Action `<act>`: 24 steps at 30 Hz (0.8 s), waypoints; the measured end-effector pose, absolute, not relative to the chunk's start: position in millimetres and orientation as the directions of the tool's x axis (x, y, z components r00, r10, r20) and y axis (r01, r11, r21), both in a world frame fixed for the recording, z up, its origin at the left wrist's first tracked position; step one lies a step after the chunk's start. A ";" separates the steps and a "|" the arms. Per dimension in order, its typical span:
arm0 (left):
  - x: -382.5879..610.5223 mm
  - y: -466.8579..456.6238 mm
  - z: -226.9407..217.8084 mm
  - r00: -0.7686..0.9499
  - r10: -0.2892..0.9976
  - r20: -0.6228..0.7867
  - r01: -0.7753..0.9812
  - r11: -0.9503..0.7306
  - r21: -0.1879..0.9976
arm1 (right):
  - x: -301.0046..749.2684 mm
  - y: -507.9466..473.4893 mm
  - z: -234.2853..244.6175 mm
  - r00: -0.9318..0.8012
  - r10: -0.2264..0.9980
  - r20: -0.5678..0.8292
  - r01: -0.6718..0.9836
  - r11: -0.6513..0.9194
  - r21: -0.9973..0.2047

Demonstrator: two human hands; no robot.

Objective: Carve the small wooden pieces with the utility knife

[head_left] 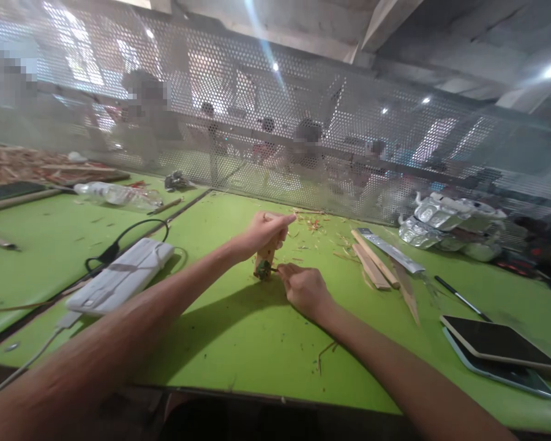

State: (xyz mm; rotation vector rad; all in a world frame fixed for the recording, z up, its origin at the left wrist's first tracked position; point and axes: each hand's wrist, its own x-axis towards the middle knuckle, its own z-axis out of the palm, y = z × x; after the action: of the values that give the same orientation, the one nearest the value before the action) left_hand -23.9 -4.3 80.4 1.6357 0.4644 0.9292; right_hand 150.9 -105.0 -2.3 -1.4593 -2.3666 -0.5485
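My left hand is closed round the top of a small light-brown wooden piece that stands on the green tabletop. A dark green, lumpy thing sits at the lower end of that piece; I cannot make out what it is. From the right, my right hand pinches a thin dark stick-like tool, whose tip meets or nearly meets the green lump. Most of the tool is hidden in my fingers.
Wooden strips and a metal ruler lie to the right, near two stacked phones and foil-like packages. A white power bank with cables lies left, below a plastic bottle. A perforated screen stands behind.
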 end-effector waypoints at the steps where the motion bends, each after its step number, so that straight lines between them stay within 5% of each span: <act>1: -24.3 -5.8 81.6 0.610 0.722 0.326 -0.164 -0.288 0.944 | 151.0 -105.1 -2.6 -0.432 0.784 0.447 0.900 0.409 0.153; 18: -26.8 -3.9 80.0 0.607 0.726 0.324 -0.172 -0.277 0.945 | 151.2 -110.9 3.9 -0.412 0.836 0.363 0.909 0.405 0.100; 24: -25.5 -3.9 79.4 0.612 0.718 0.331 -0.193 -0.270 0.943 | 154.7 -111.3 0.3 -0.458 0.714 0.530 0.880 0.449 0.155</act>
State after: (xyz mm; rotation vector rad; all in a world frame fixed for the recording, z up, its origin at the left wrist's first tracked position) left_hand -25.5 -3.9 79.4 1.6187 0.4454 0.9311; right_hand 154.7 -111.3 0.3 -1.3464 -2.3154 -0.5853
